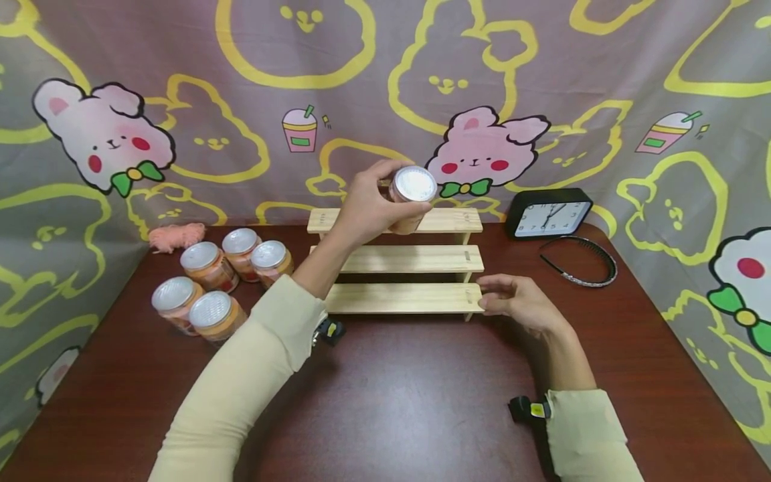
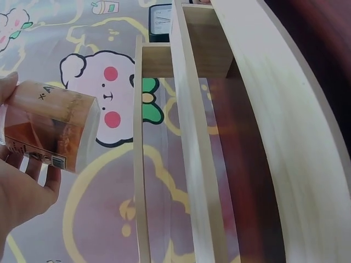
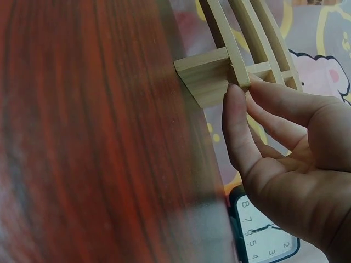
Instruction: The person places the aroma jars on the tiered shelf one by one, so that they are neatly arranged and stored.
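My left hand [image 1: 376, 204] grips a jar [image 1: 413, 191] with a silver lid and an orange-brown label, holding it up over the top tier of a three-tier wooden shelf [image 1: 397, 260]. In the left wrist view the jar [image 2: 52, 123] shows a see-through wall and a barcode, apart from the shelf boards [image 2: 192, 126]. At the shelf's right end, my right hand [image 1: 521, 304] has the lowest board's corner between thumb and fingers. The right wrist view shows the same hand [image 3: 290, 148] pinching that board end [image 3: 238, 76].
Several similar silver-lidded jars [image 1: 208, 266] stand on the dark red-brown table [image 1: 385, 402] left of the shelf. Behind them lies a pink yarn bundle [image 1: 177, 237]. A black clock [image 1: 549, 213] and a headband [image 1: 581, 262] are at the right. A patterned cloth [image 1: 385, 80] hangs behind.
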The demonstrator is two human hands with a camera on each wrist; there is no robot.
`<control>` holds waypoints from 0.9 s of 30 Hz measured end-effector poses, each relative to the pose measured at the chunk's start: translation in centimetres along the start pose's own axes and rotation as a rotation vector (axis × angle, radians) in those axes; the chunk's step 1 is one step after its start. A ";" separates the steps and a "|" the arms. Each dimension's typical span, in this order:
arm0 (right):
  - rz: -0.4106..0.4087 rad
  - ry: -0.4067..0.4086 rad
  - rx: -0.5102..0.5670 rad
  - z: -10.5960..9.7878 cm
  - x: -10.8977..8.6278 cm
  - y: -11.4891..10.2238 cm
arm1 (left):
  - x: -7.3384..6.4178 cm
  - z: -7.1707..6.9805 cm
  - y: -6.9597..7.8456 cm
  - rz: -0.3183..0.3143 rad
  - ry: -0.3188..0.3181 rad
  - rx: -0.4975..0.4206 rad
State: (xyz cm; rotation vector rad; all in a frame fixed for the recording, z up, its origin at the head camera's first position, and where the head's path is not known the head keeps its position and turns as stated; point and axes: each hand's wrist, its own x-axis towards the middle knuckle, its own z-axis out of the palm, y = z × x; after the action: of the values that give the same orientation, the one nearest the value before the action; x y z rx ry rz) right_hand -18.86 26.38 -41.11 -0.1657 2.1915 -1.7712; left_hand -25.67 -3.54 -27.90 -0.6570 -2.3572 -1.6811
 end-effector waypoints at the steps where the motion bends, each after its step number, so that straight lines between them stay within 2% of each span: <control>1: -0.002 -0.002 0.003 0.0 0.0 0.0 | 0.1 0.2 0.0 -0.006 -0.001 -0.003; 11: -0.008 0.005 0.022 0.1 0.1 0.3 | 1.2 1.6 -0.4 -0.087 -0.010 -0.043; 17: -0.020 0.017 0.009 0.2 0.1 0.5 | 2.1 2.1 -0.9 -0.081 0.006 -0.126; 27: -0.013 0.014 0.003 0.0 0.1 0.2 | 3.0 3.2 -1.0 -0.101 0.035 -0.179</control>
State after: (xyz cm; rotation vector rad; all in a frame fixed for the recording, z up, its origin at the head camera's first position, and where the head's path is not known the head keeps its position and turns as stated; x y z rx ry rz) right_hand -18.96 26.41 -41.36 -0.1673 2.2021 -1.7878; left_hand -28.41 -0.06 -28.73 -0.5389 -2.2696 -1.9471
